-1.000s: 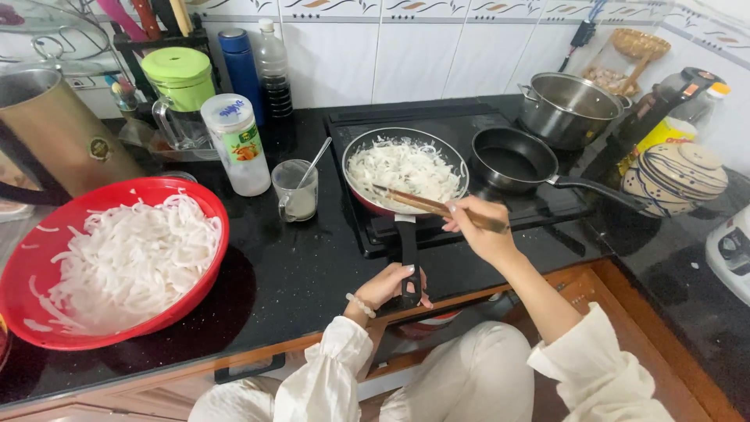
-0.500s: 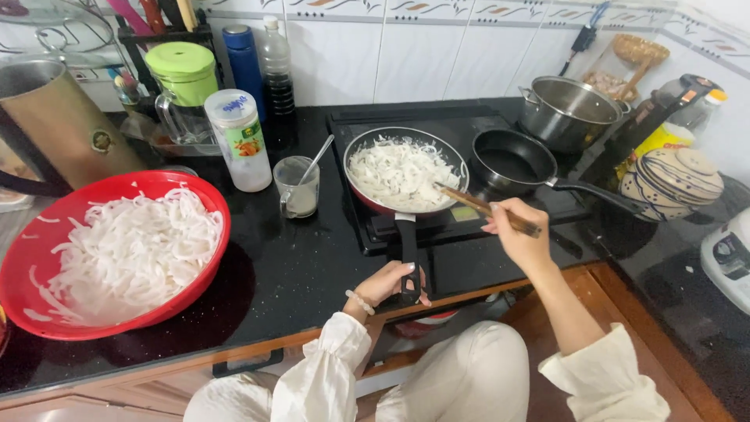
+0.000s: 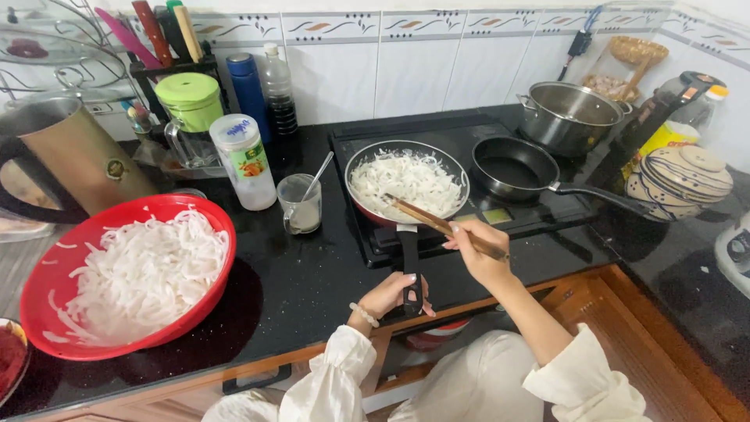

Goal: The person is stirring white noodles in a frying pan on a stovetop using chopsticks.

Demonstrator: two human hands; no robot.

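A red frying pan [image 3: 461, 166] full of white noodle strips [image 3: 406, 181] sits on the black cooktop. My left hand [image 3: 388, 295] grips the pan's black handle [image 3: 410, 258] near the counter's front edge. My right hand [image 3: 478, 252] holds a pair of wooden chopsticks [image 3: 433, 220], whose tips rest at the near rim of the pan among the strips.
A red bowl [image 3: 215, 227] of white strips stands at left. Behind it are a metal kettle [image 3: 74, 156], a green-lidded jar [image 3: 190, 109], a white shaker bottle [image 3: 245, 162] and a small glass with a spoon [image 3: 301, 205]. An empty black pan [image 3: 514, 167], steel pot [image 3: 569, 116] and patterned bowls [image 3: 680, 181] lie right.
My right hand with the chopsticks has drawn back toward me and to the right, away from the middle of the pan. My left hand has stayed on the handle.
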